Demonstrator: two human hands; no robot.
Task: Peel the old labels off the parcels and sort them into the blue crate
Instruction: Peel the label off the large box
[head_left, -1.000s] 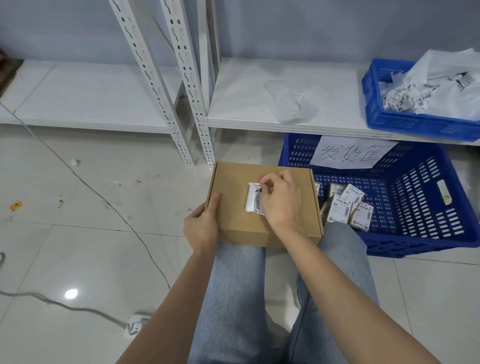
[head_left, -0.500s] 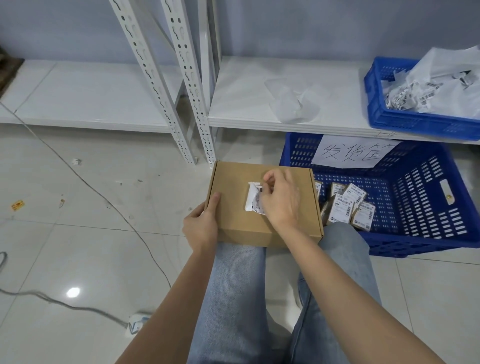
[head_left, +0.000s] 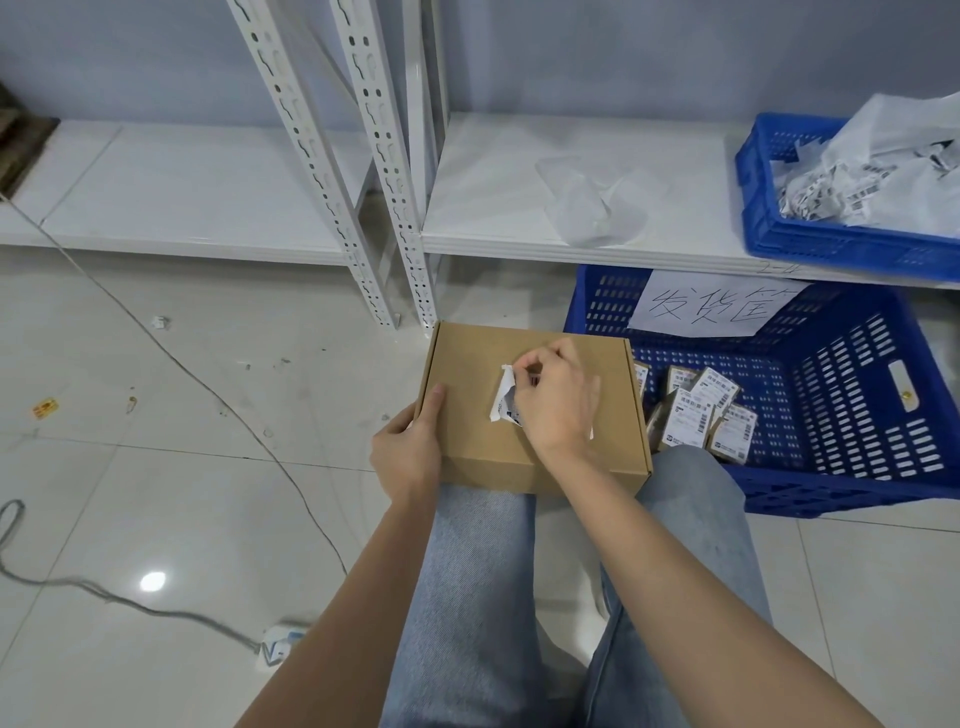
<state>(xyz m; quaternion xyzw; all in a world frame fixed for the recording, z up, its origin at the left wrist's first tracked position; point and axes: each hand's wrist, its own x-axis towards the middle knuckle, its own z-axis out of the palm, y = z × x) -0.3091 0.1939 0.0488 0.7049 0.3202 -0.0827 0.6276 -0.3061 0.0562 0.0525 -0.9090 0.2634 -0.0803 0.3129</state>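
While my left hand (head_left: 408, 451) grips the cardboard parcel (head_left: 524, 410) at mid-frame, my right hand (head_left: 558, 402) pinches its half-lifted label (head_left: 505, 397); blue crate (head_left: 852, 415) right, on glossy tile floor (head_left: 156, 467).

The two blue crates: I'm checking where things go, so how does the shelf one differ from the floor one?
The crate on the shelf is shallower and heaped with crumpled white paper and torn labels; the crate on the floor is deeper and holds small brown labelled parcels. The crate on the floor bears a handwritten paper sign; the crate on the shelf shows none. Both are blue perforated plastic.
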